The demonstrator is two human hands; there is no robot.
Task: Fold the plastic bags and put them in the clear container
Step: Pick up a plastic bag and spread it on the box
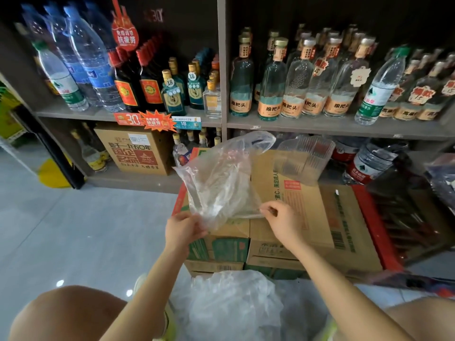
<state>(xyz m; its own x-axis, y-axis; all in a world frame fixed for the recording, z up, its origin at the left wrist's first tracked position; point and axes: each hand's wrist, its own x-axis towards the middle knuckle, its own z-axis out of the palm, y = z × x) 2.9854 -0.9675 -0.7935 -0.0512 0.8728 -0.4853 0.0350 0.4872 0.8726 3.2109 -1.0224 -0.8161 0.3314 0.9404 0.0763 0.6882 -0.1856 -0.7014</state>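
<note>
A clear plastic bag lies spread over the cardboard boxes, its handle loop raised at the far end. My left hand pinches the bag's near left corner. My right hand pinches its near right corner. The clear container, ribbed and see-through, stands on the boxes just beyond the bag to the right. A heap of more clear plastic bags lies on the floor between my knees.
Shelves of glass and water bottles rise behind the boxes. A brown carton sits on the lower shelf at left. Dark plastic bags lie at the right. Pale tiled floor opens to the left.
</note>
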